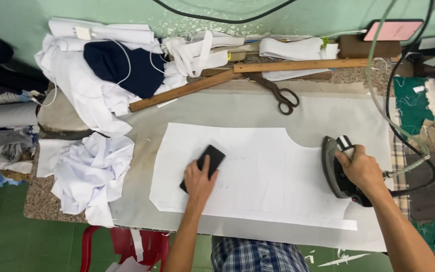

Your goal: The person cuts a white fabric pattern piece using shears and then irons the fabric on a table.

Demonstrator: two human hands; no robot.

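The white cloth piece (258, 171) looks smooth and matt. The black block (205, 163) on it looks like matt plastic. The iron (339, 174) is dark, shiny metal. Two rulers (298, 65) are plain wood. The scissors (277, 92) are dull metal. The bench (41, 201) edge is rough, speckled stone.

Speckled stone worktable (39, 204) carries a grey pressing pad (328, 113) at centre frame. Upper edge: wooden rulers (298, 65), scissors (278, 93). Left: crumpled white cloth (89, 174).
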